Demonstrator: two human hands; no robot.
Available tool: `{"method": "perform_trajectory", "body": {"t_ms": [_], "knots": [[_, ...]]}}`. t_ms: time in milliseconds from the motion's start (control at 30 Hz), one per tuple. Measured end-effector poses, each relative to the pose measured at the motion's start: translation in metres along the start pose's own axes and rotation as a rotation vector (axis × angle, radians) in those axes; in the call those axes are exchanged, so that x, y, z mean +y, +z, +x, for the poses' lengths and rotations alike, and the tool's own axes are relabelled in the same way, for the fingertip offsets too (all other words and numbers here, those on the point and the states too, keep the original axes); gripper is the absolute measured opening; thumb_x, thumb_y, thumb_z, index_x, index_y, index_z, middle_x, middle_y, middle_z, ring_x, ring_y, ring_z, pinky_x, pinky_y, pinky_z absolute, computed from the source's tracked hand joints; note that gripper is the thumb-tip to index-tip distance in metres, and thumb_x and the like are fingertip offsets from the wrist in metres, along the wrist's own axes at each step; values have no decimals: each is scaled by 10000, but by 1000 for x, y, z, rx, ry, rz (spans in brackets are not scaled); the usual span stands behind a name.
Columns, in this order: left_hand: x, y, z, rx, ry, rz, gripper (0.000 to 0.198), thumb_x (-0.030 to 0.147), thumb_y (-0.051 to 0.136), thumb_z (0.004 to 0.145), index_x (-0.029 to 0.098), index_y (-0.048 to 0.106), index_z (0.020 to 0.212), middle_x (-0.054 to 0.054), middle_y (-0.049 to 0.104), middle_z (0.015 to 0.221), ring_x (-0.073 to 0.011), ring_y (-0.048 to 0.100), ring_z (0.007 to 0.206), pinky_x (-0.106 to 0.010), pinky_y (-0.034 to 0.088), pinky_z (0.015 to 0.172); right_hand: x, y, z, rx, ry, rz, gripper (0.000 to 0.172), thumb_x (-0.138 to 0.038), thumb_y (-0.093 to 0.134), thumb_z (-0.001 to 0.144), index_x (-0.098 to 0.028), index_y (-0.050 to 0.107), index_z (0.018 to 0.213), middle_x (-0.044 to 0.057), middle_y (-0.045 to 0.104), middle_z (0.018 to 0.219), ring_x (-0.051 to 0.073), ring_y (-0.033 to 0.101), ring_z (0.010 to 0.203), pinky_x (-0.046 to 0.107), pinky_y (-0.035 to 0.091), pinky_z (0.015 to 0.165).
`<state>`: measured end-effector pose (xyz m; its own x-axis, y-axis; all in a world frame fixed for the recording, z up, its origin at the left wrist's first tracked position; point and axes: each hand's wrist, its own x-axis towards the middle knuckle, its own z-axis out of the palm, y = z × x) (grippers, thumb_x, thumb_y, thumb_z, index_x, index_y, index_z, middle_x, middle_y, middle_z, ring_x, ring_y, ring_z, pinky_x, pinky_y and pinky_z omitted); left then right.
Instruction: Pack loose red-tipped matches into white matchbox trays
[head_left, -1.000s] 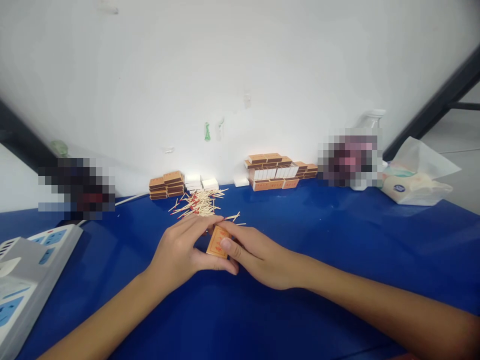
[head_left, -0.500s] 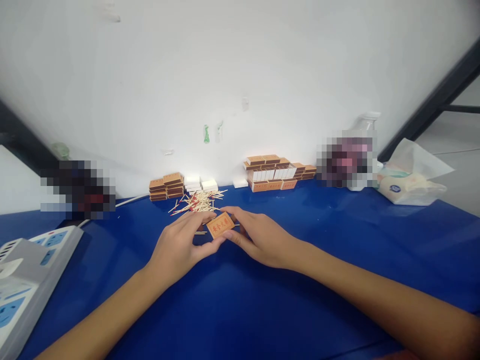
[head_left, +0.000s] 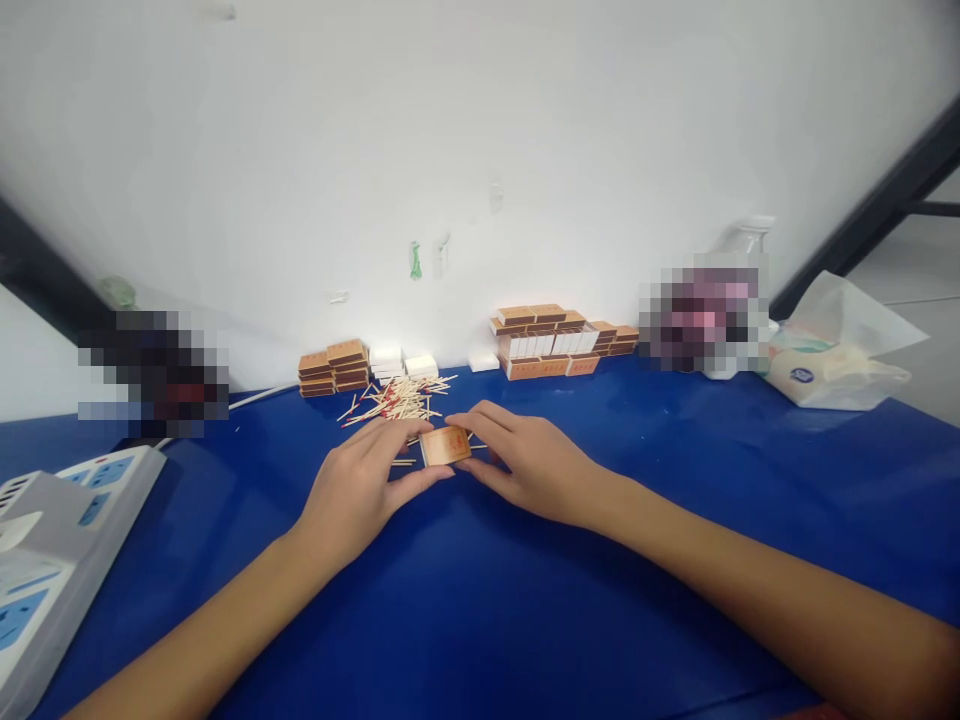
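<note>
Gripping one orange matchbox (head_left: pixel 445 447) between two hands at the middle of the blue table (head_left: pixel 480 610)
The left hand (head_left: pixel 356 480) pinches its left end between thumb and fingers, and the right hand (head_left: pixel 536 465) clasps its right end the same way; the printed face is up, and I cannot tell whether the underside touches the table. Just beyond the hands lies a heap of loose matches (head_left: pixel 401 400). Farther back, against the wall (head_left: pixel 570 150), stand a small matchbox stack (head_left: pixel 334 368) on the left, white trays (head_left: pixel 420 368) beside it, and a larger matchbox stack (head_left: pixel 547 345) to the right
</note>
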<state>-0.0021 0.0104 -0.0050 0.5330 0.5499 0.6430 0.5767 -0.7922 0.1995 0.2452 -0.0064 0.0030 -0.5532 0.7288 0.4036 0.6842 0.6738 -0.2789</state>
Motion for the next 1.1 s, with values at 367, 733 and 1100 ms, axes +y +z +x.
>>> {"method": "perform_trajectory", "body": {"t_ms": [367, 733, 1100], "knots": [[-1, 1, -1, -31, -10, -5, 439, 500, 708, 941, 217, 615, 1264, -66, 748, 1086, -218, 731, 994, -326, 654, 792, -2, -1, 0, -24, -8, -1, 376, -291, 599, 1013, -145, 549, 1355, 112, 661, 1189, 155, 630, 729, 330, 502, 672], [-1, 0, 0, 10, 9, 8, 431, 514, 712, 929, 213, 622, 1223, -64, 756, 1087, -204, 738, 943, -320, 654, 758, -1, 1, -1, 5, -9, 9, 375, -335, 571, 1030, -165, 545, 1363, 120, 662, 1218, 145, 624, 713, 323, 511, 674], [1, -3, 3, -2, 8, -32, 392, 533, 704, 929, 219, 680, 1163, -58, 764, 1032, -210, 726, 916, -338, 639, 772, -2, 1, -2, 13, -32, -47, 364, -345, 567, 1020, -153, 563, 1329, 113, 674, 1129, 190, 641, 787, 333, 500, 673]]}}
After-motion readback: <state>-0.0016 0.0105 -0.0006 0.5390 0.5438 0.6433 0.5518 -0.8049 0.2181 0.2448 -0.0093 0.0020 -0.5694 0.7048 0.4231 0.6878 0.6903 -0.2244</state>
